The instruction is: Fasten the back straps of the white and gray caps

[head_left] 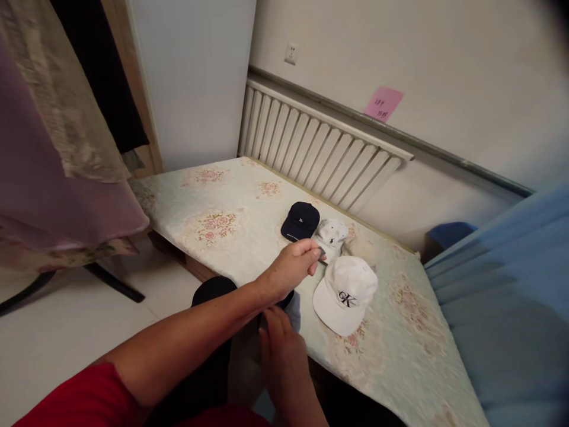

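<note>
My left hand (291, 267) reaches over the bed's near edge with its fingers pinched on the edge of a grey cap (291, 308). My right hand (280, 347) sits below it, fingers closed on the same cap's lower part; most of the cap is hidden by my hands. To the right lies a white cap (344, 293) with black letters. Behind it lie a navy cap (300, 220), a pale grey cap (331, 233) and a beige cap (360, 248).
The caps lie on a mattress (222, 219) with a floral cover. A white radiator (320, 151) runs along the wall behind. Blue fabric (507, 296) hangs on the right, pink and patterned cloth (53, 178) on the left. A pink note (383, 104) sticks to the wall.
</note>
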Action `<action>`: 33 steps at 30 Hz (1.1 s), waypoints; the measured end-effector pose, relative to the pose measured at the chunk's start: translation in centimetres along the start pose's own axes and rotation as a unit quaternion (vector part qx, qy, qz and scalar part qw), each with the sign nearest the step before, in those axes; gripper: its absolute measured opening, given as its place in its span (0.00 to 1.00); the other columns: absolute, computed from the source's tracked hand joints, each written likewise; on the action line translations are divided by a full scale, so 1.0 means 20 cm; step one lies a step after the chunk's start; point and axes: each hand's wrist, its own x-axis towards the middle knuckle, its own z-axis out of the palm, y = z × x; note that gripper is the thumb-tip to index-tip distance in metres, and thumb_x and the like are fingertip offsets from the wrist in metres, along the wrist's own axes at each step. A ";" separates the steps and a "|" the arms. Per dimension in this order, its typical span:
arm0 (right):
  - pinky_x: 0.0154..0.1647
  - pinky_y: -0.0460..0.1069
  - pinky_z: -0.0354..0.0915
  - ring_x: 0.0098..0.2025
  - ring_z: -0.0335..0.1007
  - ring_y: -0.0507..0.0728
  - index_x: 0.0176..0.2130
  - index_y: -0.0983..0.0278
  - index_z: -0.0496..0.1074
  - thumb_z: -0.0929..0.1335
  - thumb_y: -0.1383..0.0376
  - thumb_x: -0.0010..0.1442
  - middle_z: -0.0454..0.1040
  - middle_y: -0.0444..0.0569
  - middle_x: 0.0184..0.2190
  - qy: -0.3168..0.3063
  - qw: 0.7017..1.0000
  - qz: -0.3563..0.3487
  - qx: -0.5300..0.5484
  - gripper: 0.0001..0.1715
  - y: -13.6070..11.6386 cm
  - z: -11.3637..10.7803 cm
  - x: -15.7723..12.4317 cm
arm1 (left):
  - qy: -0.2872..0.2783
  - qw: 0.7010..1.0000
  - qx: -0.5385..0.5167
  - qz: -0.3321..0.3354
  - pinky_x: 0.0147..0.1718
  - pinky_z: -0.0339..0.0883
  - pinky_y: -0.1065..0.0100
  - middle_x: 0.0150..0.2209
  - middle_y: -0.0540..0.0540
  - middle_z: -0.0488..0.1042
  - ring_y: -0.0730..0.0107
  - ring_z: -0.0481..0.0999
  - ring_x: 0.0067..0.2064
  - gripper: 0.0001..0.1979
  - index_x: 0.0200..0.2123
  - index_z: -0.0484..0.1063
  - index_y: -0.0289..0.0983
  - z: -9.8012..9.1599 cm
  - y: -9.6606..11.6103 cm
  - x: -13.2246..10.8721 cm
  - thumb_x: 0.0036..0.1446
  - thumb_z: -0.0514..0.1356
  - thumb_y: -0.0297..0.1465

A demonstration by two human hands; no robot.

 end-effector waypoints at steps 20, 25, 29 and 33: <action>0.43 0.52 0.68 0.41 0.73 0.58 0.50 0.61 0.69 0.61 0.69 0.56 0.76 0.49 0.40 -0.034 0.995 0.055 0.070 0.22 0.25 -0.45 0.22 | 0.038 0.997 -0.022 0.059 0.16 0.42 0.76 0.18 0.55 0.61 0.84 0.52 0.15 0.07 0.29 0.64 0.34 -0.24 0.11 0.25 0.59 0.51 0.29; 0.43 0.51 0.65 0.41 0.72 0.57 0.47 0.59 0.70 0.62 0.70 0.53 0.76 0.47 0.38 0.019 1.000 0.016 0.018 0.21 0.30 -0.63 0.45 | 0.033 0.992 -0.005 0.120 0.17 0.45 0.76 0.20 0.55 0.62 0.84 0.55 0.17 0.07 0.31 0.65 0.33 -0.28 0.19 0.30 0.59 0.51 0.30; 0.38 0.50 0.65 0.35 0.71 0.55 0.46 0.57 0.71 0.62 0.71 0.51 0.75 0.45 0.34 0.014 1.000 0.016 0.003 0.23 0.34 -0.60 0.56 | 0.041 0.991 0.037 0.123 0.18 0.46 0.77 0.20 0.55 0.62 0.83 0.56 0.18 0.07 0.30 0.65 0.34 -0.29 0.15 0.30 0.58 0.52 0.31; 0.27 0.47 0.64 0.27 0.69 0.53 0.43 0.58 0.71 0.62 0.70 0.50 0.73 0.44 0.32 -0.016 0.995 0.041 0.095 0.20 0.43 -0.42 0.56 | 0.017 0.991 0.116 0.068 0.19 0.49 0.76 0.19 0.55 0.62 0.81 0.57 0.19 0.09 0.30 0.66 0.35 -0.33 -0.02 0.28 0.56 0.51 0.34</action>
